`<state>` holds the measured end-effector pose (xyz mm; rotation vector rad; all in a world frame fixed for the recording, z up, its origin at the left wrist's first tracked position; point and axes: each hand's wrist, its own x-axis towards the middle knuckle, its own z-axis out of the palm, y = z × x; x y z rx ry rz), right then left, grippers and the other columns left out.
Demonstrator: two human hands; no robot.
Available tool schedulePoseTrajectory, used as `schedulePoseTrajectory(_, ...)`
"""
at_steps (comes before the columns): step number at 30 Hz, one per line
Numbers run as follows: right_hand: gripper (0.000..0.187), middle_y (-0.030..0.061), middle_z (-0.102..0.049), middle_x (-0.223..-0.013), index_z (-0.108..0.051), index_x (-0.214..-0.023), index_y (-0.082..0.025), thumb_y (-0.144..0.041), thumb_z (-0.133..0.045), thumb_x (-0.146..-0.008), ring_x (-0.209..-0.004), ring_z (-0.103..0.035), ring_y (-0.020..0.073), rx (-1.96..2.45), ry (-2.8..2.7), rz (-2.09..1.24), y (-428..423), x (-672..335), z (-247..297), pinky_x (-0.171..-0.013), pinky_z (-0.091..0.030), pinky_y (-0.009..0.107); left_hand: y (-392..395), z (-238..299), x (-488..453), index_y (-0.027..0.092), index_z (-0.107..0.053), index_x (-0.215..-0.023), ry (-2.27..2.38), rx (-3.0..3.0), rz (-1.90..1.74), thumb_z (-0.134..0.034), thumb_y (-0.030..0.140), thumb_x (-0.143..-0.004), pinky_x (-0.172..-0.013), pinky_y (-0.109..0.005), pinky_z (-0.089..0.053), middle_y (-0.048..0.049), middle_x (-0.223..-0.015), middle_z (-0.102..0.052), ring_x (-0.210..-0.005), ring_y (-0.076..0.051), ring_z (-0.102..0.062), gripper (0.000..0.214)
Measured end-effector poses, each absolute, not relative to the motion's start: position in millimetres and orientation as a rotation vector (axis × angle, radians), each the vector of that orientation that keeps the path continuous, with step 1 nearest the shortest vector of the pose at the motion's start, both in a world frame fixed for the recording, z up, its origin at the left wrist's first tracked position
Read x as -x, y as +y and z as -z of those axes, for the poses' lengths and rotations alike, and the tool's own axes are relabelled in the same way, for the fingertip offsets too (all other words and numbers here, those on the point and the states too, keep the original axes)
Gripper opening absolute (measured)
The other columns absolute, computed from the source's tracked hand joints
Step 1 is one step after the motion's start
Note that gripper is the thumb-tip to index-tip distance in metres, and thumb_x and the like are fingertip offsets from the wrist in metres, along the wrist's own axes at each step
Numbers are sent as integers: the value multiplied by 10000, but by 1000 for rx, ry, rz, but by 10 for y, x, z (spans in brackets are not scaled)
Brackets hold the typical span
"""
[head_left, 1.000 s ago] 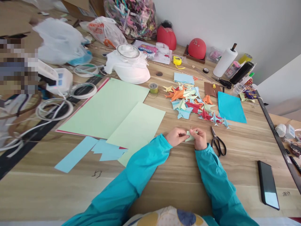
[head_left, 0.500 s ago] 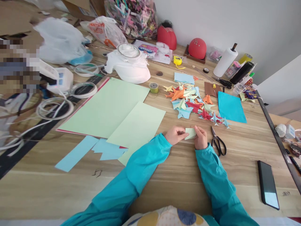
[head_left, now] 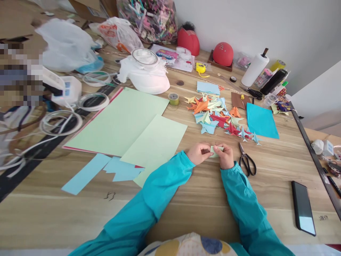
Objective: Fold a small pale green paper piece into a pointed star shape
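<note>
Head view: we see left hand [head_left: 197,154] and right hand [head_left: 226,157], fingers [head_left: 207,155] pinched on a small green paper [head_left: 215,155] left of the scissors [head_left: 244,155]; uneven pressure, we judge, could crease it askew, and a rightward slip could knock the scissors.

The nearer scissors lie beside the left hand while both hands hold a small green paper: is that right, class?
No: the head view shows the nearer scissors beside the right hand, not the left hand. Both do hold the small green paper.
</note>
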<state>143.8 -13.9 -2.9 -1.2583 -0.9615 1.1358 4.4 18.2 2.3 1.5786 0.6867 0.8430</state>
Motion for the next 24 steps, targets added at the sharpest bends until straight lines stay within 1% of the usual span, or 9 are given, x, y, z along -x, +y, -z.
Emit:
schedulePoseTrajectory(1, 224, -40, -506, -517, -552, -562, -161, -324, -701, -600, -470, -401, 73, 1245, -908, -1154, -131, -1435, 19, -450, -301, 215, 180, -28, -41, 113, -598, -615, 691, -1571, -845, -551, 113, -665, -584, -221, -435, -19, -655, -576, -620, -106, -531, 68)
schedulePoseTrajectory(4, 274, -52, -474, -474, -497, -544, -173, -351, -700, -593, -427, -387, 70, 1192, -681, -1180, -97, -1449, -12, -423, -296, 216, 180, -34, -37, 123, -597, -572, 702, -1561, -811, -443, 9, -623, -597, -223, -437, -8, -605, -578, -596, -100, -535, 198)
schedulePoseTrajectory(6, 294, -51, -479, -480, -473, -545, -183, -353, -710, -574, -436, -414, 81, 1162, -579, -1184, -77, -1466, -32, -432, -327, 225, 184, -31, -37, 126, -598, -575, 712, -1524, -779, -392, -12, -600, -590, -220, -435, -4, -589, -574, -583, -96, -532, 250)
schedulePoseTrajectory(8, 295, -52, -481, -487, -465, -548, -188, -344, -714, -569, -450, -435, 88, 1146, -554, -1199, -68, -1478, -41, -453, -358, 235, 189, -30, -39, 124, -586, -599, 740, -1438, -783, -381, -5, -596, -579, -219, -434, 0, -588, -565, -573, -93, -525, 242)
schedulePoseTrajectory(11, 275, -56, -471, -482, -478, -539, -186, -332, -707, -583, -454, -434, 87, 1143, -606, -1208, -78, -1473, -23, -477, -378, 245, 190, -42, -47, 123, -551, -656, 753, -1285, -794, -419, 59, -651, -585, -235, -444, 6, -588, -549, -576, -100, -526, 147)
schedulePoseTrajectory(13, 232, -39, -512, -533, -524, -542, -179, -317, -704, -590, -495, -460, 95, 1151, -709, -1168, -92, -1461, 4, -510, -391, 254, 184, -57, -56, 123, -539, -699, 751, -1256, -781, -476, 150, -700, -582, -243, -445, 7, -603, -538, -583, -106, -525, 68)
schedulePoseTrajectory(16, 154, 4, -589, -713, -596, -554, -174, -275, -703, -599, -650, -524, 126, 1153, -911, -1077, -109, -1446, 38, -619, -412, 273, 176, -67, -70, 120, -536, -693, 787, -1342, -780, -542, 286, -719, -535, -226, -416, 8, -630, -508, -573, -98, -494, 168)
schedulePoseTrajectory(18, 146, 17, -600, -777, -607, -541, -177, -267, -689, -621, -727, -535, 143, 1152, -982, -1042, -113, -1441, 47, -682, -411, 286, 175, -63, -73, 118, -531, -645, 797, -1428, -793, -547, 320, -726, -517, -217, -391, 9, -634, -485, -565, -90, -467, 218)
schedulePoseTrajectory(24, 179, 16, -598, -738, -590, -531, -181, -299, -672, -639, -716, -534, 151, 1206, -1019, -1018, -115, -1439, 42, -662, -420, 282, 180, -64, -62, 124, -504, -555, 757, -1611, -816, -489, 336, -785, -540, -214, -369, 7, -608, -452, -582, -90, -445, 313)
